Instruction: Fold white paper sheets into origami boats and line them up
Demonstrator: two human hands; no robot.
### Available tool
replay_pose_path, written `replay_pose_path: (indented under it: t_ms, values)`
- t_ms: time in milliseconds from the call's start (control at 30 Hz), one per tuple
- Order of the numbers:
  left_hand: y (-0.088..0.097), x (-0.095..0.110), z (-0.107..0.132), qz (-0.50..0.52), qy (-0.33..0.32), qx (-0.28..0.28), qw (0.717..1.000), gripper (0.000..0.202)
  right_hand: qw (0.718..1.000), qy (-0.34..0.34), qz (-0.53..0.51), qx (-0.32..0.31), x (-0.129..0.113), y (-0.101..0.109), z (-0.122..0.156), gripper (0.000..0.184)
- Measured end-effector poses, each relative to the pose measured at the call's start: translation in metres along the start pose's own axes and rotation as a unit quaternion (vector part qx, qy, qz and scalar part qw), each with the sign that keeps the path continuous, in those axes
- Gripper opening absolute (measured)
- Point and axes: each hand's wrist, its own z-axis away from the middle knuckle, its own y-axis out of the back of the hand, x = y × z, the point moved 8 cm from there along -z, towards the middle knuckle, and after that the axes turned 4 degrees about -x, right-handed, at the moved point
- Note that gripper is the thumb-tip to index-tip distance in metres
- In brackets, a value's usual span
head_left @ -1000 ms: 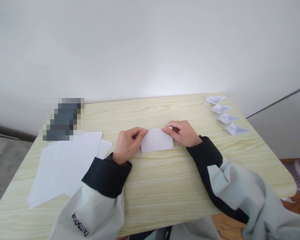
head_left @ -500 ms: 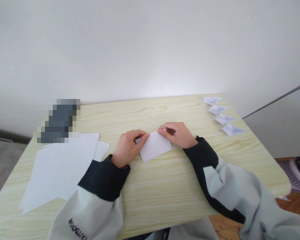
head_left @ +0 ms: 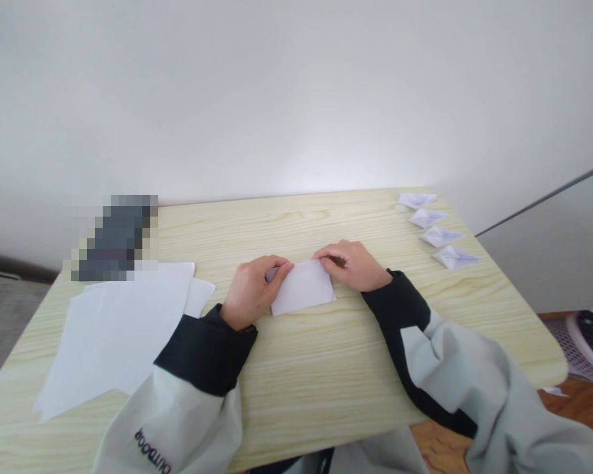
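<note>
A small folded sheet of white paper (head_left: 304, 289) is held between my two hands, over the middle of the wooden table (head_left: 296, 382). My left hand (head_left: 257, 286) pinches its upper left corner between thumb and fingers. At the upper right corner, the thumb and index finger of my right hand (head_left: 353, 264) close on the paper's edge. The fold's underside is hidden, and a second layer peeks out at the lower right corner.
Several folded paper boats (head_left: 442, 236) stand in a row along the table's right side. Loose white sheets (head_left: 123, 329) lie at the left, below a pixelated dark object (head_left: 113, 237). A wall (head_left: 296, 99) rises behind the table. A purple basket (head_left: 578, 345) stands on the floor at right.
The folded paper has turned slightly so its lower edge lies more level, and its lower corners have shifted left. Both hands keep their pinch in nearly the same place.
</note>
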Motion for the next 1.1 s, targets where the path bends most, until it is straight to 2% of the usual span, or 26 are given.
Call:
replay_pose_path:
  t_ms: [167,267,367,467,700,800,867,967,1033,1100]
  values:
    - [0.010,-0.006,0.001,0.013,0.028,0.033,0.999,0.033,0.989,-0.093,-0.110,0.041,0.019,0.009,0.006,0.025]
    - [0.008,-0.006,0.001,0.022,0.024,0.019,0.999,0.032,0.983,-0.089,-0.156,0.042,0.011,0.005,0.007,0.033]
    - [0.005,-0.004,0.001,0.030,0.013,0.008,0.999,0.032,0.992,-0.066,-0.102,0.021,-0.001,-0.004,0.004,0.027]
    - [0.003,-0.003,0.000,0.030,-0.001,-0.004,1.000,0.034,0.994,-0.067,-0.075,0.035,0.000,-0.004,0.003,0.025]
    - [-0.002,-0.011,-0.002,0.043,-0.012,-0.048,0.998,0.036,0.990,-0.083,-0.112,0.023,0.010,-0.004,0.002,0.025]
    - [-0.005,-0.013,-0.002,0.048,-0.018,-0.058,0.997,0.034,0.983,-0.121,-0.125,0.060,0.019,-0.002,0.004,0.025]
    - [-0.005,-0.011,-0.002,0.031,-0.035,-0.047,0.998,0.033,0.979,-0.141,-0.112,0.093,0.023,0.000,0.005,0.026]
    - [-0.006,0.006,0.001,-0.048,-0.115,-0.017,0.992,0.035,0.979,-0.146,-0.069,0.126,0.024,0.004,0.006,0.022]
    - [-0.011,0.016,0.003,-0.121,-0.159,-0.016,0.980,0.032,0.980,-0.138,-0.036,0.137,0.022,0.006,0.007,0.019]
    - [-0.016,0.021,0.003,-0.177,-0.169,-0.020,0.969,0.030,0.984,-0.115,-0.009,0.139,0.018,0.009,0.007,0.017]
